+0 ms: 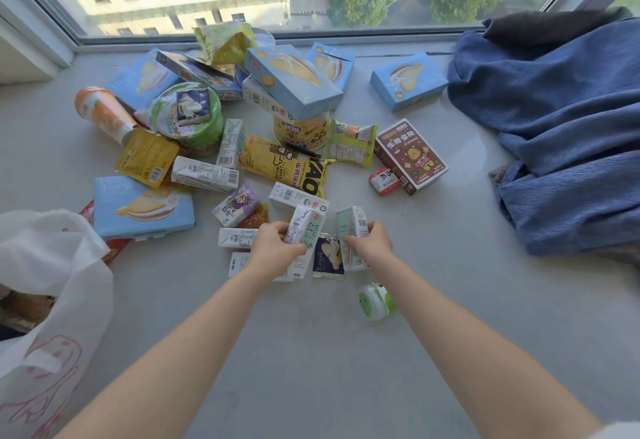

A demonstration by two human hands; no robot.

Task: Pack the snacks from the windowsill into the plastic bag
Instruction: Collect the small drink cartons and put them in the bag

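Packing looks barely begun: the left hand (273,248) grips a white carton (306,231) and the right hand (372,243) a mint-green carton (350,231), while most snacks (291,165) lie scattered on the windowsill (311,352) beside the plastic bag (69,265).

Each hand (273,243) (369,241) grips a drink carton (306,231) (351,231).
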